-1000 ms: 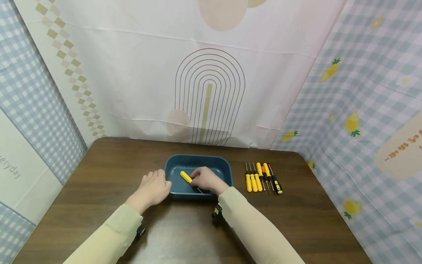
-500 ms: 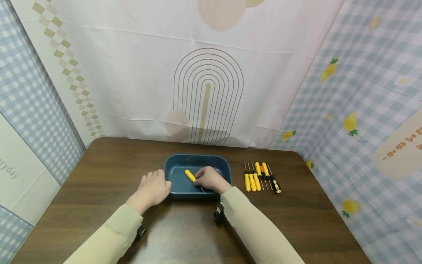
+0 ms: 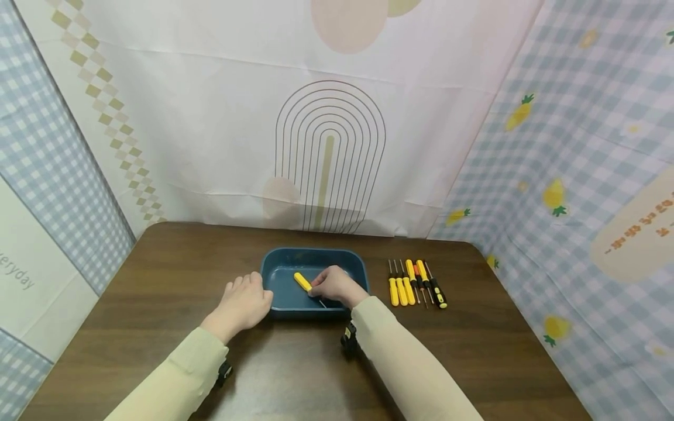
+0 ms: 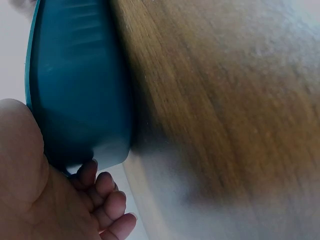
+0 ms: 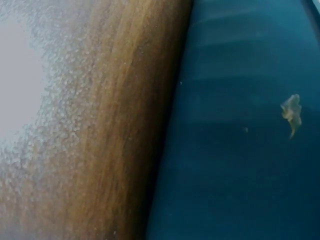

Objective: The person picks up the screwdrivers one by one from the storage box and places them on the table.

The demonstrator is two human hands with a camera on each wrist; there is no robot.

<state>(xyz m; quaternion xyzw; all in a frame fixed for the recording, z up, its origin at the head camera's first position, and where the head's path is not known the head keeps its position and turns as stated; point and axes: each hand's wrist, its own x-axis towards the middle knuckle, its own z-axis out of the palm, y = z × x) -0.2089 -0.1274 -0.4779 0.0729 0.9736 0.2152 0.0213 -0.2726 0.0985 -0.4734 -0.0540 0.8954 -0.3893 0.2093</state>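
A dark blue plastic box stands on the table in the head view. My left hand grips its left end. In the left wrist view, the thumb of the left hand lies along the rim and the fingers curl at the end of the box wall. Inside the box, my right hand pinches a yellow-handled screwdriver near where handle meets shaft. Its handle points to the far left and its thin shaft towards the near wall. The right wrist view shows the box's outer wall, without the hand.
Right of the box, several screwdrivers lie side by side, mostly yellow-handled. A black-and-yellow one is at the right end. The wooden table meets a hanging white cloth at the back and a checked cloth on the right.
My right hand has shifted slightly to the right within the box, with the screwdriver in its fingers. The left hand keeps its place on the box. The head view has tilted a little.
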